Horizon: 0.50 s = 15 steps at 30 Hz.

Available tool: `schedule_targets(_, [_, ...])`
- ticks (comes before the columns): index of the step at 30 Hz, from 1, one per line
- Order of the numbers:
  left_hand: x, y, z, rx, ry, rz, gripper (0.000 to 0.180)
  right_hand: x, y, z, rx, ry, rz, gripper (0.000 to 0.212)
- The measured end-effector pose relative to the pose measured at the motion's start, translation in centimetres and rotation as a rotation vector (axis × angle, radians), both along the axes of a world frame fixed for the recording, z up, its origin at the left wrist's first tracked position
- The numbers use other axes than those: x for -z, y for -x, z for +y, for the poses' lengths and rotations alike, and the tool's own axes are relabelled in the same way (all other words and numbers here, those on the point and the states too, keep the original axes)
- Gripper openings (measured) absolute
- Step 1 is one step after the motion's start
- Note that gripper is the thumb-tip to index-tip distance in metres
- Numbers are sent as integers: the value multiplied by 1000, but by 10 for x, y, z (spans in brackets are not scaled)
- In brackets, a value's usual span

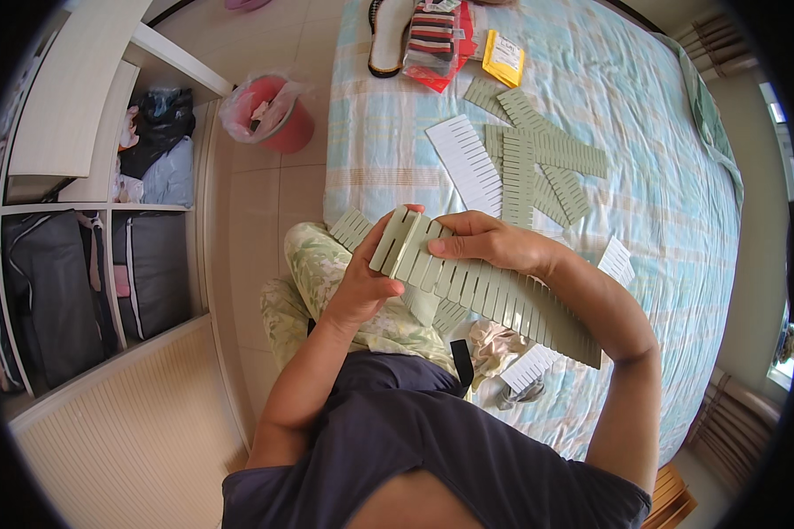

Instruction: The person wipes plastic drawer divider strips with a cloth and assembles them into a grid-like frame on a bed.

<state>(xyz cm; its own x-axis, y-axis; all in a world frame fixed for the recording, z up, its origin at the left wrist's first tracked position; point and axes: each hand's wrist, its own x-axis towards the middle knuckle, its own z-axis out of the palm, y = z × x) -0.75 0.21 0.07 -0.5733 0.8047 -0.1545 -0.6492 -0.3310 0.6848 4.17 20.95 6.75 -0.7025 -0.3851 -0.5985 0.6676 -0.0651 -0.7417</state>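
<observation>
A long pale green slotted plastic strip (520, 304), like a drawer divider, slants across my lap toward the lower right. My left hand (358, 280) is wrapped round its left end, where a short slotted section (392, 242) stands at an angle against the longer part. I cannot tell whether that section is folded over or a separate piece. My right hand (494, 242) pinches the strip's upper edge, thumb on top and fingers partly hidden behind. Past my hands, several loose green slotted strips (547, 145) overlap on the bed, beside a white slotted strip (465, 163).
I sit at the edge of a bed with a plaid cover (653, 176). A yellow packet (503, 60), bagged striped fabric (432, 44) and an insole (386, 35) lie at the far side. Left are a pink lined bin (287, 128) and open cabinet shelves (106, 209). Crumpled cloth (496, 346) lies by my right side.
</observation>
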Motion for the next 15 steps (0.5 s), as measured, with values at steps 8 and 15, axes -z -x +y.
schedule_targets(8, [22,36,23,-112,14,-26,82,20,23,40,-129,-550,375,71])
schedule_targets(15, [54,73,36,-199,221,-137,63,31,39,82,-333,-897,716,58])
